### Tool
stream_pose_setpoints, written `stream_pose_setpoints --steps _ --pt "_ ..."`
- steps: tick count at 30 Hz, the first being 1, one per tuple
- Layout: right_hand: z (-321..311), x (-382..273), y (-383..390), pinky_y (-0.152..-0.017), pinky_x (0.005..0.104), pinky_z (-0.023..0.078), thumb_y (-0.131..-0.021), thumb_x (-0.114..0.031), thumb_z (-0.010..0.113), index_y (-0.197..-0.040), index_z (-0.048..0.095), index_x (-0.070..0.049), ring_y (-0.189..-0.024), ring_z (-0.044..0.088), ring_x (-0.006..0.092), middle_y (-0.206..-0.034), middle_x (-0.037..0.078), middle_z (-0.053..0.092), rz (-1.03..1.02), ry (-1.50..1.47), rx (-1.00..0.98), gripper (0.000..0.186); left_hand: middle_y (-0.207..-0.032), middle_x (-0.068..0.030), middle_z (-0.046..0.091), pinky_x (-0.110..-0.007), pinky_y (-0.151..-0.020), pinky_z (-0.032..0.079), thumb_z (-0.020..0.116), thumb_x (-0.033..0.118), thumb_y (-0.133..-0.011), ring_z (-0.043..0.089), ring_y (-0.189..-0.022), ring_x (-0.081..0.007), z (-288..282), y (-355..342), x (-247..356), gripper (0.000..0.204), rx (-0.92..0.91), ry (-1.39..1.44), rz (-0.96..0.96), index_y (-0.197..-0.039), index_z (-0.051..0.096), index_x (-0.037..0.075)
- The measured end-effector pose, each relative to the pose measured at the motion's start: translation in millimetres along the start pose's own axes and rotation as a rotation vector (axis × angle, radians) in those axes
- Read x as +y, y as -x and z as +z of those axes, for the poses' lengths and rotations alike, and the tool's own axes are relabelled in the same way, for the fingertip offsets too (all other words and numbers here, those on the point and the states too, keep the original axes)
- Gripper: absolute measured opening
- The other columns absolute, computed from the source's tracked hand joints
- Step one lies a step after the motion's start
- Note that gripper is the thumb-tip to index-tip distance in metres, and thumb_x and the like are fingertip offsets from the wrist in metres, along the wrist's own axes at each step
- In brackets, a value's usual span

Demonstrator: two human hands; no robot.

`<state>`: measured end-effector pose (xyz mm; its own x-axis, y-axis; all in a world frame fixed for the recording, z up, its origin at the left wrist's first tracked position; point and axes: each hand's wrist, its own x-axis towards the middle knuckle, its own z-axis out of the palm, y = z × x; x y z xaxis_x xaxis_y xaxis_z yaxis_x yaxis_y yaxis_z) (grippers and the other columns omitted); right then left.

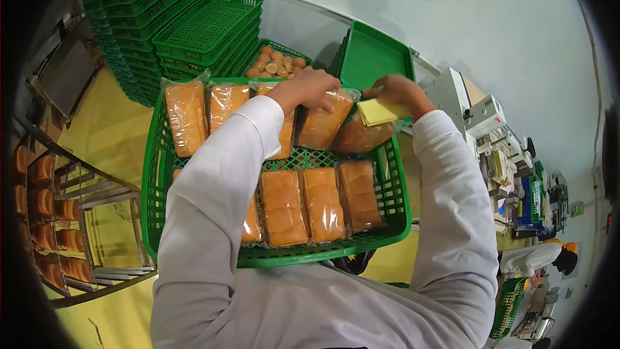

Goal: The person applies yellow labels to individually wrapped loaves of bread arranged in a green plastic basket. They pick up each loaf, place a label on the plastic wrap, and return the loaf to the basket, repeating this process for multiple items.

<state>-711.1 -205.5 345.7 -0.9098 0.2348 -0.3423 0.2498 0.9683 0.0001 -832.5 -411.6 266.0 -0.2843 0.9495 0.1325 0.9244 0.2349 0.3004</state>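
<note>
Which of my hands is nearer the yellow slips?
Right. Your right hand is right beside the yellow slips; your left hand is farther left, at a wrapped loaf.

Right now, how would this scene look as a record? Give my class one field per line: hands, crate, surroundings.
Left hand: touching a wrapped loaf, second from right in the back row; grip unclear
Right hand: holding yellow slips by the rightmost back loaf
Crate: green, two rows of wrapped bread, front row partly hidden by a sleeve
Beyond: stacked green crates; brown eggs or eggshells
Left side: unbagged-looking loaves on a metal rack
Right side: another person in white
</note>
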Motion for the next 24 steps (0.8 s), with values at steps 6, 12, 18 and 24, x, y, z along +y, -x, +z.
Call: stream_pose_setpoints --steps 6,12,18,24 --pt "20.8 15.6 16.7 -0.081 0.0375 0.054 -0.074 -0.052 0.078 -0.121 0.065 0.001 -0.092 0.070 0.0346 -0.106 0.023 0.071 0.040 -0.395 0.221 0.073 -0.099 -0.0178 0.069 -0.042 -0.083 0.050 0.084 0.036 -0.070 0.065 -0.098 -0.0326 0.8 -10.3 -20.6 0.058 0.070 0.124 -0.019 -0.116 0.066 0.007" --pt "58.8 28.1 34.6 -0.096 0.0415 0.048 -0.064 -0.028 0.088 -0.137 0.055 -0.017 -0.110 0.061 0.0371 -0.126 0.017 0.061 -0.125 -0.215 0.269 0.081 -0.109 -0.0182 0.066 -0.038 -0.088 0.048 0.084 0.037 -0.073 0.062 -0.105 -0.0294 4.1 -22.2 -37.7 0.060 -0.124 0.357 -0.134 -0.119 0.065 0.003" --pt "56.1 53.8 1.3 -0.094 0.0372 0.050 -0.074 -0.007 0.078 -0.124 0.065 -0.009 -0.105 0.065 0.0292 -0.116 0.012 0.069 -0.336 -0.460 0.242 0.053 -0.109 -0.0163 0.066 -0.038 -0.091 0.047 0.079 0.039 -0.079 0.061 -0.105 -0.0306 -21.8 -20.1 -22.2 0.054 -0.213 0.293 -0.222 -0.120 0.066 0.007" --pt "62.7 55.4 -21.1 -0.091 0.0370 0.050 -0.075 -0.007 0.075 -0.120 0.068 -0.009 -0.103 0.067 0.0291 -0.112 0.014 0.071 -0.414 -0.548 0.282 0.045 -0.119 -0.0148 0.060 -0.041 -0.092 0.046 0.079 0.039 -0.078 0.058 -0.110 -0.0314 11.3 -3.8 -31.8 0.053 -0.126 0.351 -0.175 -0.122 0.066 0.012"
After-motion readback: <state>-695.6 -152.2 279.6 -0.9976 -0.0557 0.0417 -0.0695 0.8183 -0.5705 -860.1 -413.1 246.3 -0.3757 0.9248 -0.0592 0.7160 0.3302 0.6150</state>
